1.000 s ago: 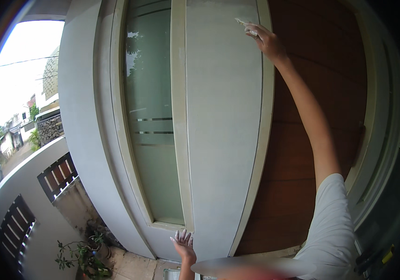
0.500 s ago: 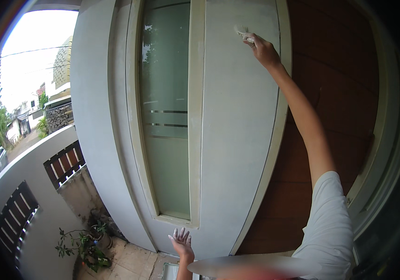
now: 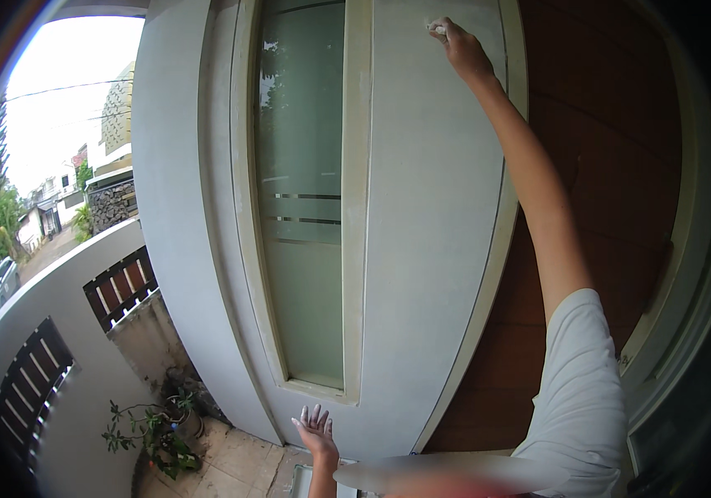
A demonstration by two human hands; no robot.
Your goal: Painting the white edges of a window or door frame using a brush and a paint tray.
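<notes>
High on the pale grey wall [image 3: 430, 224], between the window and the brown door, my right hand [image 3: 465, 51] is closed round a small whitish thing with a wispy edge [image 3: 436, 27]. Its kind is too small to make out, and the fingers hide part of it. It appears to be at the wall's surface. My left hand [image 3: 316, 430] is low, in front of the wall below the window, palm up with the fingers spread. It holds nothing, and whitish smears show on its fingertips.
A tall frosted window [image 3: 301, 307] in a cream frame stands left of the wall panel. A brown door [image 3: 596, 207] is to the right. Potted plants [image 3: 165, 440] sit on the tiled floor [image 3: 239, 465] by a low wall with slats. Part of a light tray [image 3: 301, 480] shows beside my left forearm.
My right hand has moved a little higher on the wall with the whitish thing. The left hand stays low and open, and the view has shifted slightly.
</notes>
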